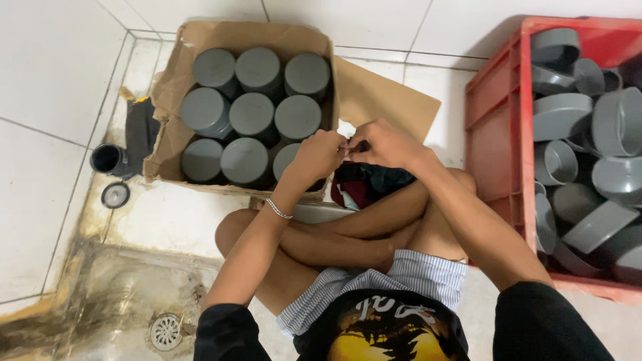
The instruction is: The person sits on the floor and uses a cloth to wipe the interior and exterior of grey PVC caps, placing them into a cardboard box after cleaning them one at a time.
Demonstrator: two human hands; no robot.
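— What were the hands doing at that moment?

— The left hand (319, 152) and the right hand (384, 142) met fingertip to fingertip above the crossed legs, just in front of the cardboard box (175, 80). The fingers of both were pinched closed on something very small between them; what it was could not be told. Under them lay a dark bundle of cloth (364, 184) on the floor.

— What might have gone wrong?

— Probably the small thing could have slipped from so light a pinch and dropped into the cloth or rolled across the tiles toward the floor drain (165, 331).

— And the counts?

— Nine grey caps (252, 113) stood in the box, three rows of three, the nearest one partly hidden by the left hand. The red crate (498, 113) on the right held a loose heap of grey fittings (560, 115), more than a dozen, too tangled to count exactly. One black pipe piece (108, 159) and one small round strainer (115, 194) lay left of the box.
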